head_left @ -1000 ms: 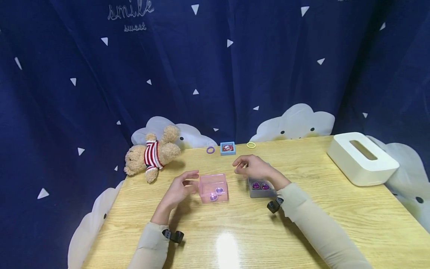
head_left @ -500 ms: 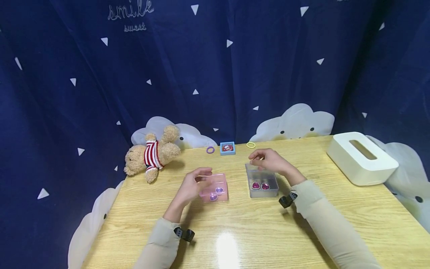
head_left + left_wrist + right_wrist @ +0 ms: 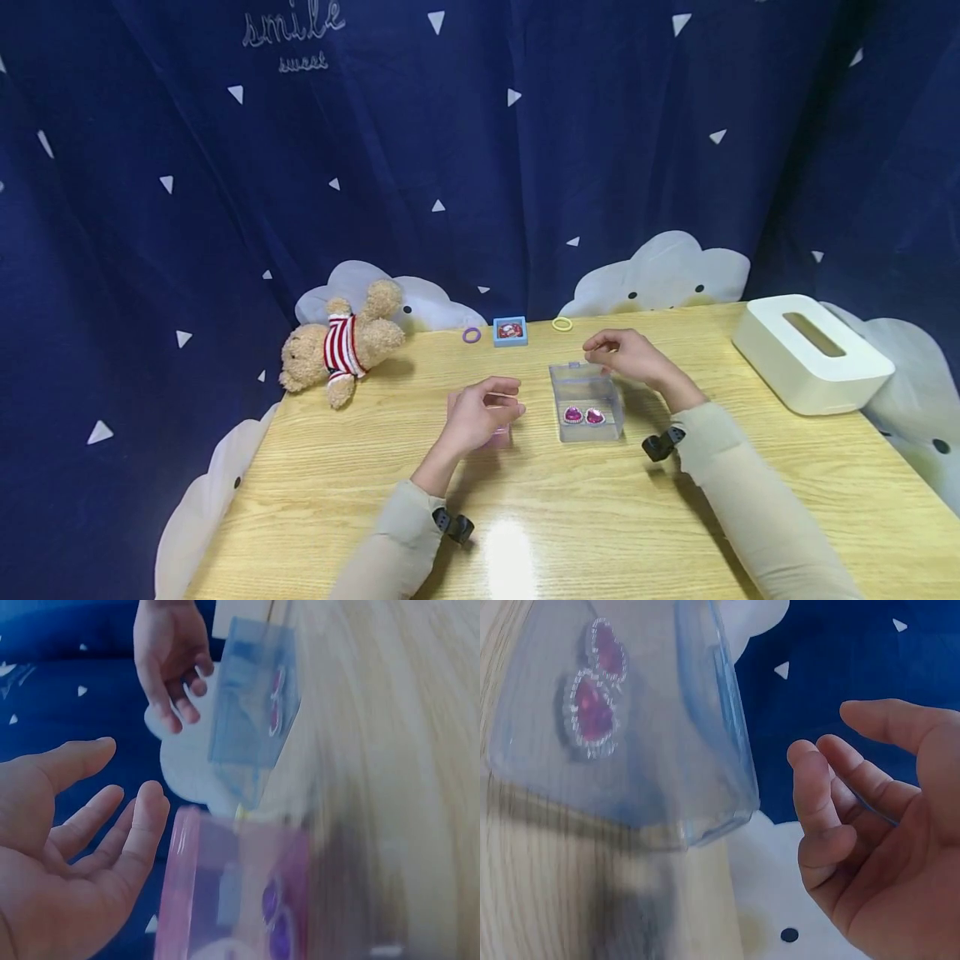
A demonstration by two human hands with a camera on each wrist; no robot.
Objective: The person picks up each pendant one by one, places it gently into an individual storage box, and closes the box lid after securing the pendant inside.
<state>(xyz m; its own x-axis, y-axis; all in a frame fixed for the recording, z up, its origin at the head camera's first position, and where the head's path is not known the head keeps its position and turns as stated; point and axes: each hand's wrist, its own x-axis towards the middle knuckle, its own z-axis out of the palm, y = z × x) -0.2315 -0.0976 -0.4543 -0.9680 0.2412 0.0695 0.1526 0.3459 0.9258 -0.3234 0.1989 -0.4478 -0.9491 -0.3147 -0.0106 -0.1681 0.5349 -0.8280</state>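
On a wooden bench (image 3: 750,467) before a blue curtain, the left hand (image 3: 480,412) hovers, grip released, over a pink box (image 3: 495,435), while the right hand (image 3: 630,357), also released, hovers behind a clear box (image 3: 587,402).

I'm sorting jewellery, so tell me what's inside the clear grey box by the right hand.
Inside the clear grey box lie two pink heart-shaped gems with sparkly rims, side by side at its near end. The rest of its floor looks bare. The right hand hovers at its far edge, covering nothing inside.
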